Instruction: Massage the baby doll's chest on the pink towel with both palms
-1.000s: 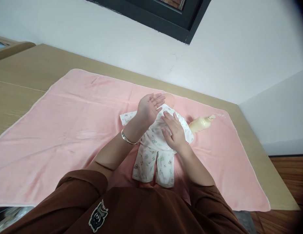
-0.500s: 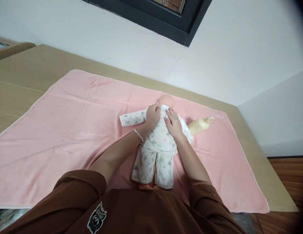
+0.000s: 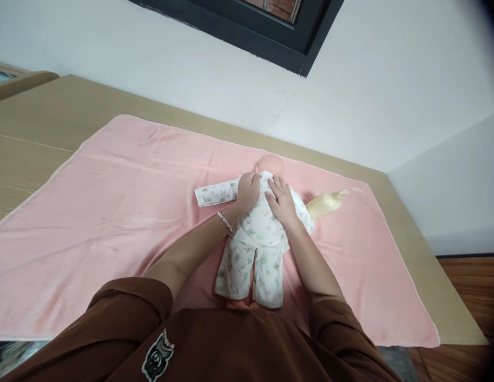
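A baby doll (image 3: 266, 217) in a white printed top and matching trousers lies on a pink blanket (image 3: 91, 212), its bald head pointing away from me and no face showing. At the doll's left-side shoulder, my left hand (image 3: 249, 190) is closed with curled fingers; the fingertips are partly hidden against the top. Flat across the upper part of the top rests my right hand (image 3: 282, 200), fingers stretched out and holding nothing. One sleeve reaches out to the left. Beside the other sleeve a pale yellow pump bottle (image 3: 327, 204) lies on its side.
Under the blanket is a wooden table (image 3: 43, 114), whose right edge drops to a wooden floor (image 3: 465, 286). A white wall (image 3: 239, 90) with a dark window frame (image 3: 231, 26) stands behind. A curved wooden piece (image 3: 27, 85) is at far left.
My right hand has shifted very slightly to the left on the doll's top. The left hand, the doll and the bottle stay in the same places.
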A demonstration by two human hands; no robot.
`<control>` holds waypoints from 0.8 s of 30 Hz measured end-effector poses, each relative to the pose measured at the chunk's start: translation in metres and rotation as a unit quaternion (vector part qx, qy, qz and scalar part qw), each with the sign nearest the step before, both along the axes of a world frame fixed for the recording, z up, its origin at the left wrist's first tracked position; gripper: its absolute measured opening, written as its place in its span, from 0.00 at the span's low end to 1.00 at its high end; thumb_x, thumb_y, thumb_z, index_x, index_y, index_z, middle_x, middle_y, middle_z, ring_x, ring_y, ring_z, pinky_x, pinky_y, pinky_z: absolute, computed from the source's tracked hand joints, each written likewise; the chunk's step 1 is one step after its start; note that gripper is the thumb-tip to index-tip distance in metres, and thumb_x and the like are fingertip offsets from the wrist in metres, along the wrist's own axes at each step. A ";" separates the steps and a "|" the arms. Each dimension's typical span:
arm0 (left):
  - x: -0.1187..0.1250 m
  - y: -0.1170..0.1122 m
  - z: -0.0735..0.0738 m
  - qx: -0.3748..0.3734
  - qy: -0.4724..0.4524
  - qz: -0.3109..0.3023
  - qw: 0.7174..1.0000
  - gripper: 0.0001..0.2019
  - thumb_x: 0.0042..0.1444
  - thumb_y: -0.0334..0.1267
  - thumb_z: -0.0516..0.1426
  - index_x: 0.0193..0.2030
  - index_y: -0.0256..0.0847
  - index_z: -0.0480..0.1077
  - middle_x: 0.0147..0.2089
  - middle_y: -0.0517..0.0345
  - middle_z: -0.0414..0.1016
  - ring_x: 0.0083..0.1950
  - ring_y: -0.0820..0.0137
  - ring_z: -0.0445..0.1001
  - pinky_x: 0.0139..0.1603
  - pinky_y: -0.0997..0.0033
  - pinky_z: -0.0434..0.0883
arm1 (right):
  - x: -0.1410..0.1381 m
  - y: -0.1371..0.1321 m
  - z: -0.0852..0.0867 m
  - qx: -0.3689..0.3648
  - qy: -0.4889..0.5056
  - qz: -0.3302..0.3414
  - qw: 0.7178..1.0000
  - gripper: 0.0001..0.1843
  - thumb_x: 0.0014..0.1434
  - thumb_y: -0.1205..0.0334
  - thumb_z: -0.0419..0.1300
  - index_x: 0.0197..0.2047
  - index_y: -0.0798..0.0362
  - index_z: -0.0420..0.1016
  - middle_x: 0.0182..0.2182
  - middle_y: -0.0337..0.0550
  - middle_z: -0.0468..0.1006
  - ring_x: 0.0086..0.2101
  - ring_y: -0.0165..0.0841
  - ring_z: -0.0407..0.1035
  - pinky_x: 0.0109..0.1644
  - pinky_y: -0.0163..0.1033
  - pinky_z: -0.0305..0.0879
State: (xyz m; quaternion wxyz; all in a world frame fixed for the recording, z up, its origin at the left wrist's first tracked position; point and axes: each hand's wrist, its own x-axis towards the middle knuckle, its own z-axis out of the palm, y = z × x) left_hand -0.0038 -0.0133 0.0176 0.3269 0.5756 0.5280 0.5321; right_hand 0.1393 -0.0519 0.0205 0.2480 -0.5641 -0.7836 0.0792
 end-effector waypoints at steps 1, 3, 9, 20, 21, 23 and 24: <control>0.000 -0.001 0.000 0.001 0.001 0.000 1.000 0.14 0.64 0.37 0.46 0.32 0.42 0.69 0.41 0.51 0.78 0.47 0.64 0.73 0.53 0.65 0.65 | 0.000 0.000 0.000 -0.002 0.000 -0.025 1.000 0.29 0.69 0.50 0.47 0.68 0.53 0.59 0.69 0.52 0.54 0.69 0.46 0.45 0.70 0.63 0.43; -0.001 -0.001 0.000 0.001 -0.001 0.002 1.000 0.14 0.65 0.38 0.46 0.32 0.42 0.70 0.41 0.51 0.78 0.48 0.64 0.73 0.54 0.65 0.65 | -0.005 -0.007 0.002 0.005 -0.013 -0.067 0.998 0.30 0.69 0.51 0.46 0.68 0.59 0.58 0.69 0.59 0.54 0.69 0.48 0.47 0.70 0.62 0.44; -0.001 0.001 -0.003 0.001 -0.006 0.008 1.000 0.13 0.63 0.35 0.46 0.32 0.42 0.69 0.41 0.51 0.77 0.47 0.65 0.72 0.54 0.66 0.66 | -0.026 -0.028 0.007 0.042 -0.064 0.017 0.997 0.23 0.67 0.62 0.47 0.62 0.55 0.68 0.66 0.51 0.61 0.68 0.44 0.48 0.72 0.59 0.39; -0.001 0.002 -0.008 0.019 -0.005 0.011 1.000 0.14 0.64 0.36 0.46 0.32 0.42 0.69 0.39 0.53 0.77 0.46 0.65 0.73 0.53 0.65 0.66 | -0.015 -0.019 0.005 0.049 -0.071 -0.090 0.992 0.27 0.69 0.55 0.47 0.66 0.61 0.63 0.66 0.61 0.59 0.67 0.50 0.50 0.69 0.61 0.45; -0.001 0.002 -0.008 0.023 -0.003 0.013 1.000 0.14 0.63 0.36 0.46 0.31 0.42 0.69 0.39 0.53 0.77 0.45 0.65 0.73 0.53 0.65 0.66 | -0.019 -0.023 0.007 0.061 -0.085 -0.087 0.991 0.26 0.68 0.57 0.47 0.64 0.61 0.65 0.66 0.60 0.60 0.67 0.50 0.50 0.69 0.61 0.44; -0.001 0.003 -0.010 0.029 -0.001 0.016 0.999 0.14 0.64 0.36 0.46 0.31 0.42 0.69 0.38 0.54 0.77 0.45 0.65 0.73 0.53 0.64 0.67 | -0.026 -0.029 0.009 0.071 -0.105 -0.051 0.991 0.23 0.67 0.61 0.48 0.61 0.59 0.69 0.66 0.58 0.61 0.67 0.49 0.50 0.70 0.59 0.43; -0.001 0.004 -0.011 0.031 0.001 0.017 0.999 0.14 0.64 0.37 0.46 0.31 0.42 0.69 0.38 0.54 0.77 0.45 0.65 0.73 0.52 0.64 0.67 | -0.027 -0.030 0.009 0.068 -0.109 -0.027 0.991 0.22 0.67 0.62 0.49 0.60 0.58 0.70 0.66 0.57 0.61 0.67 0.48 0.50 0.71 0.59 0.43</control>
